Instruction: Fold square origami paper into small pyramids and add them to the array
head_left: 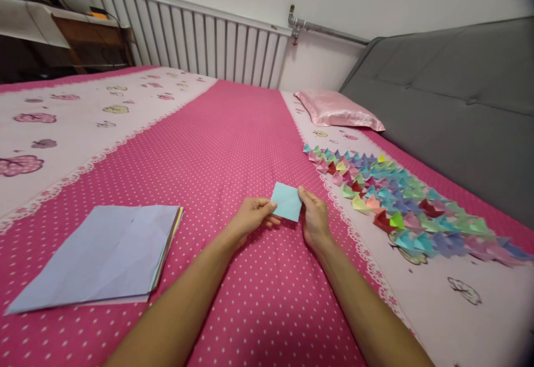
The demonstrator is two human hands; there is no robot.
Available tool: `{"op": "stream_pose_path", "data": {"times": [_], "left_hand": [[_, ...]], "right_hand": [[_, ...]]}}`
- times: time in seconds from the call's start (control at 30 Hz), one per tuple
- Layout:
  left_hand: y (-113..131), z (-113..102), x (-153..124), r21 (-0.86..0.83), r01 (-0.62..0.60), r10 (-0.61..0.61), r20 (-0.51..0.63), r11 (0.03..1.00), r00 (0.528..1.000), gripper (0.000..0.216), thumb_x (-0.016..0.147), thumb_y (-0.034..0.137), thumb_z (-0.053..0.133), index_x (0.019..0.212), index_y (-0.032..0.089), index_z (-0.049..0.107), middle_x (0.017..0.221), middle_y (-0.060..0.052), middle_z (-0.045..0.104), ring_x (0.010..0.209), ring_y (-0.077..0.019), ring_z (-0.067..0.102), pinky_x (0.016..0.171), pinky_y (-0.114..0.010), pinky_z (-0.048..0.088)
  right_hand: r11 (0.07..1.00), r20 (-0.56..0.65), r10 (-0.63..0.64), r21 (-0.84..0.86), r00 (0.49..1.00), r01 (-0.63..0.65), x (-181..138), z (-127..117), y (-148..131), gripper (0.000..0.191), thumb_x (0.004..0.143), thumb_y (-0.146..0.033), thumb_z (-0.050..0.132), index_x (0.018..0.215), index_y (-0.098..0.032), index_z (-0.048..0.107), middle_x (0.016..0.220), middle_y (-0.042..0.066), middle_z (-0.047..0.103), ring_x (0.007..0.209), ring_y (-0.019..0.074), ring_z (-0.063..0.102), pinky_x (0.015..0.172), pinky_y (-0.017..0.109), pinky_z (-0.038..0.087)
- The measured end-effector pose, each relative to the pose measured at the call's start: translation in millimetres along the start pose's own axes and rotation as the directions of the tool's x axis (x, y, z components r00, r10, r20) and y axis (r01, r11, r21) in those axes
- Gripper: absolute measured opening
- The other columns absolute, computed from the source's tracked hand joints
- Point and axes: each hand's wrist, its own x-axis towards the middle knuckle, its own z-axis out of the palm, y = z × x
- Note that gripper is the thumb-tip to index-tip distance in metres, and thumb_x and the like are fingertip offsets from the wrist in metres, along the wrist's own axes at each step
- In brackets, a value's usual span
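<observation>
Head view: a light-blue paper square (286, 202) pinched at both side edges, left of the rows of folded paper (386, 196).
It should handle as almost weightless, crisp but easily creased or torn, so its edges and corners look the best places to take hold. The left hand (255, 215), farther from the rows, has its thumb closed over the left edge with fingers beneath; the right hand (315, 217), nearer the rows, has thumb and fingers together on the right edge. Farthest left of the rows lies a paper stack (104, 253).
</observation>
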Motion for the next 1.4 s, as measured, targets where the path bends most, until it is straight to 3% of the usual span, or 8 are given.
{"op": "stream_pose_path", "data": {"times": [0.27, 0.4, 0.6, 0.97, 1.3, 1.4], "left_hand": [[0, -2, 3, -0.002, -0.092, 0.091, -0.116, 0.996, 0.989, 0.025, 0.075, 0.035, 0.061, 0.072, 0.01, 0.065, 0.057, -0.006, 0.064, 0.051, -0.0118, 0.057, 0.054, -0.022, 0.042], [-8, -6, 9, 0.148, -0.154, 0.164, -0.063, 0.977, 0.984, 0.03, 0.074, 0.039, 0.058, 0.063, 0.012, 0.063, 0.053, -0.004, 0.061, 0.048, -0.0117, 0.053, 0.052, -0.023, 0.039], [-12, -9, 12, 0.324, -0.225, 0.232, 0.016, 0.919, 0.973, 0.031, 0.073, 0.039, 0.057, 0.056, 0.014, 0.063, 0.05, -0.002, 0.058, 0.046, -0.0104, 0.048, 0.048, -0.022, 0.033], [-2, -3, 5, 0.024, -0.182, 0.184, -0.143, 0.983, 0.973, 0.021, 0.064, 0.031, 0.069, 0.064, 0.011, 0.064, 0.055, -0.003, 0.059, 0.048, -0.0094, 0.05, 0.051, -0.022, 0.038], [2, -3, 1, -0.068, -0.195, 0.166, -0.304, 0.979, 0.938, 0.025, 0.066, 0.034, 0.067, 0.069, 0.011, 0.062, 0.063, -0.004, 0.062, 0.055, -0.0114, 0.054, 0.056, -0.024, 0.042], [1, -5, 2, -0.056, -0.19, 0.16, -0.343, 0.98, 0.926, 0.027, 0.066, 0.036, 0.067, 0.07, 0.011, 0.062, 0.065, -0.005, 0.063, 0.056, -0.0122, 0.055, 0.056, -0.025, 0.042]], "right_hand": [[0.999, 0.058, -0.009, -0.034, 0.998, 0.011, 2, -2, 3, 0.023, 0.067, -0.038, 0.068, 0.066, -0.016, 0.064, 0.06, -0.003, 0.061, 0.053, 0.0103, 0.051, 0.055, 0.024, 0.04], [0.996, 0.095, 0.038, -0.09, 0.995, -0.029, -1, -1, 0, 0.027, 0.061, -0.036, 0.074, 0.079, -0.017, 0.067, 0.07, -0.001, 0.066, 0.057, 0.0121, 0.056, 0.057, 0.025, 0.044], [0.991, 0.135, 0.043, -0.13, 0.99, -0.025, -3, -1, -1, 0.025, 0.061, -0.036, 0.074, 0.074, -0.017, 0.068, 0.066, -0.001, 0.065, 0.055, 0.0113, 0.054, 0.055, 0.024, 0.044], [0.994, 0.061, 0.071, -0.091, 0.996, -0.066, 0, -1, 0, 0.025, 0.06, -0.038, 0.073, 0.065, -0.016, 0.063, 0.057, -0.003, 0.06, 0.049, 0.0102, 0.05, 0.05, 0.023, 0.04], [0.989, 0.139, 0.131, -0.088, 0.982, -0.119, -3, -2, 0, 0.021, 0.062, -0.033, 0.071, 0.073, -0.016, 0.065, 0.066, -0.001, 0.065, 0.056, 0.0115, 0.056, 0.058, 0.024, 0.045], [0.991, 0.184, 0.121, -0.078, 0.975, -0.108, -4, -2, -3, 0.024, 0.062, -0.027, 0.069, 0.084, -0.017, 0.065, 0.066, -0.002, 0.065, 0.056, 0.011, 0.055, 0.056, 0.023, 0.044]]}}
